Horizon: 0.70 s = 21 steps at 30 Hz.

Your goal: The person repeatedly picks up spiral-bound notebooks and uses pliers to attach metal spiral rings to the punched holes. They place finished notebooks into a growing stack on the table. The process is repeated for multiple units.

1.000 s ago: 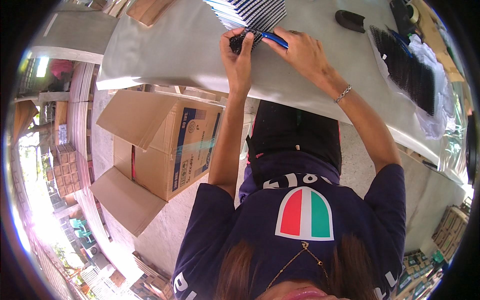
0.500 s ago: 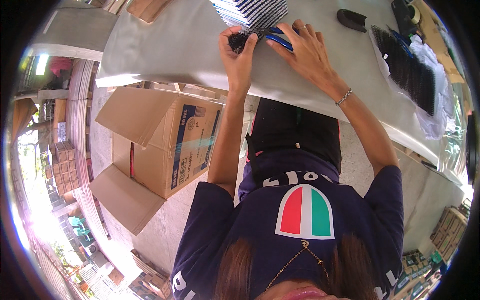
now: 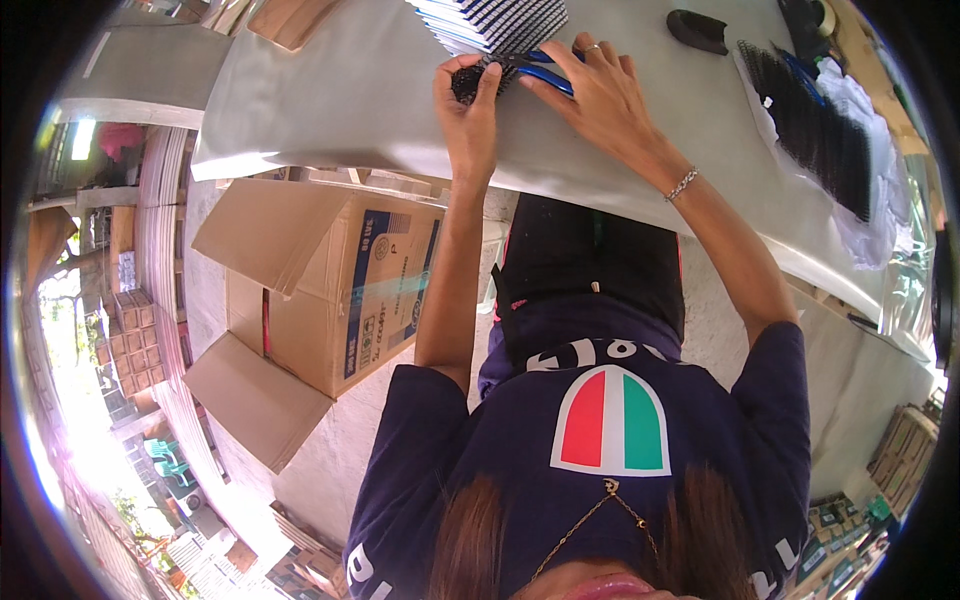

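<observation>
My left hand (image 3: 470, 130) pinches a small bundle of black wire binding (image 3: 466, 84) between thumb and fingers, just over the near part of the table. My right hand (image 3: 612, 108) is closed round the blue handles of a pair of pliers (image 3: 546, 78). The pliers' dark jaws point left and meet the black wire by my left fingertips; whether they grip it is too small to tell. Right behind both hands stands a stack of wire-bound notebooks (image 3: 490, 22), cut off by the upper edge.
Black wire binding strips (image 3: 815, 135) lie on white plastic at the table's right. A black curved piece (image 3: 697, 32) sits nearer the middle of the grey table (image 3: 330, 110). A brown wooden piece (image 3: 290, 20) lies far left. Below the table's left side stands an open cardboard box (image 3: 300, 330).
Both hands have shifted slightly left with the wire and pliers. The pliers' jaws now show more plainly against the wire at my left fingertips.
</observation>
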Motion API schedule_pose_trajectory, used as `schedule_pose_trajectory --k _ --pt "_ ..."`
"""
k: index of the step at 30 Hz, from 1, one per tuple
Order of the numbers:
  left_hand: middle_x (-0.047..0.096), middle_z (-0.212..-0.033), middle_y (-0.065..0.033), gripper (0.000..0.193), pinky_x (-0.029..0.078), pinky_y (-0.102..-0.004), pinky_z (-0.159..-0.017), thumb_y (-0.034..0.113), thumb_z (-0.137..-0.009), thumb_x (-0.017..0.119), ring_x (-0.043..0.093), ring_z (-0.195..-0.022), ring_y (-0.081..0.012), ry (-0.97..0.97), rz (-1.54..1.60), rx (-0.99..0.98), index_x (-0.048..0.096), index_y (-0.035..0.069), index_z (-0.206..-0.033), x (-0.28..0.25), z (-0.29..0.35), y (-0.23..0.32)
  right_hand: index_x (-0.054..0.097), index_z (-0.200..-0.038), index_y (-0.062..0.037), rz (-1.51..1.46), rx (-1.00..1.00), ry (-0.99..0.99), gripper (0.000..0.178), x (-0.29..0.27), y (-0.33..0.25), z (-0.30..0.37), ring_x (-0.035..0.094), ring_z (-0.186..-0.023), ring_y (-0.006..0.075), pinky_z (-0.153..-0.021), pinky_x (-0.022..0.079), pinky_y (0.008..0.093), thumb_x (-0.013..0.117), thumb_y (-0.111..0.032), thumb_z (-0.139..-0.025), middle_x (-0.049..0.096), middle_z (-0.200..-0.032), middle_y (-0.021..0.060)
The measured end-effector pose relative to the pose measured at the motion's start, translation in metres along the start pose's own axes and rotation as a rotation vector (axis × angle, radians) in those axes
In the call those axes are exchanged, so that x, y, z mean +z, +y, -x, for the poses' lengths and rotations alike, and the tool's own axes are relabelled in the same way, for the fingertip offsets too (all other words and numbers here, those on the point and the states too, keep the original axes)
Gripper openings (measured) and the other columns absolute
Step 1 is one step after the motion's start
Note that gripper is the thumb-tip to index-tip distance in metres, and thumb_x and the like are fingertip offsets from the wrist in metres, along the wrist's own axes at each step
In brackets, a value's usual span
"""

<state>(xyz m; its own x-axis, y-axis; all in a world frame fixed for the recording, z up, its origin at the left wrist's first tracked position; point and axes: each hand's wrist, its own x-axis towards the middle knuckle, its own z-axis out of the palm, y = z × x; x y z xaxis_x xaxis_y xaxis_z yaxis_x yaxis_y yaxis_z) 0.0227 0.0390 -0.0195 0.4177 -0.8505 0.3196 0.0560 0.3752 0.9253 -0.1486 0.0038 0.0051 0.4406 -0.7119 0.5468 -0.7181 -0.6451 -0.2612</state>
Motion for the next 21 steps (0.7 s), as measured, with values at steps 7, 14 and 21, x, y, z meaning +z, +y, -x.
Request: schedule_pose_trajectory --k 7,14,21 --pt "0.058 -0.102 -0.0011 0.024 0.041 -0.0252 -0.085 0.015 -0.096 0.067 0.051 -0.093 -0.0091 0.013 -0.047 -0.025 0.056 0.005 -0.114 0.002 0.003 0.008 0.064 -0.113 -0.0130 -0.109 0.129 -0.211 0.043 -0.005 -0.008 -0.006 0.069 -0.080 0.0329 -0.070 0.054 0.0482 0.060 -0.051 -0.094 0.069 -0.089 0.0140" --pt "0.058 -0.108 -0.0064 0.029 0.044 -0.0277 -0.086 0.016 -0.098 0.064 0.053 -0.097 -0.0119 0.080 0.051 -0.080 0.051 0.005 -0.121 -0.004 0.000 0.003 0.062 -0.118 -0.0132 0.005 0.030 0.022 0.045 -0.005 -0.003 0.008 0.067 -0.093 0.0342 -0.081 0.051 0.0506 0.060 -0.051 -0.095 0.067 -0.103 0.0174" --pt "0.060 -0.102 -0.0041 0.033 0.044 -0.0256 -0.084 0.012 -0.092 0.072 0.054 -0.094 -0.0104 -0.005 -0.175 0.011 0.054 0.005 -0.119 0.001 0.004 0.013 0.061 -0.123 -0.0144 0.022 0.004 0.031 0.047 0.005 0.000 0.011 0.061 -0.104 0.0353 -0.089 0.045 0.0520 0.062 -0.051 -0.094 0.063 -0.116 0.0208"
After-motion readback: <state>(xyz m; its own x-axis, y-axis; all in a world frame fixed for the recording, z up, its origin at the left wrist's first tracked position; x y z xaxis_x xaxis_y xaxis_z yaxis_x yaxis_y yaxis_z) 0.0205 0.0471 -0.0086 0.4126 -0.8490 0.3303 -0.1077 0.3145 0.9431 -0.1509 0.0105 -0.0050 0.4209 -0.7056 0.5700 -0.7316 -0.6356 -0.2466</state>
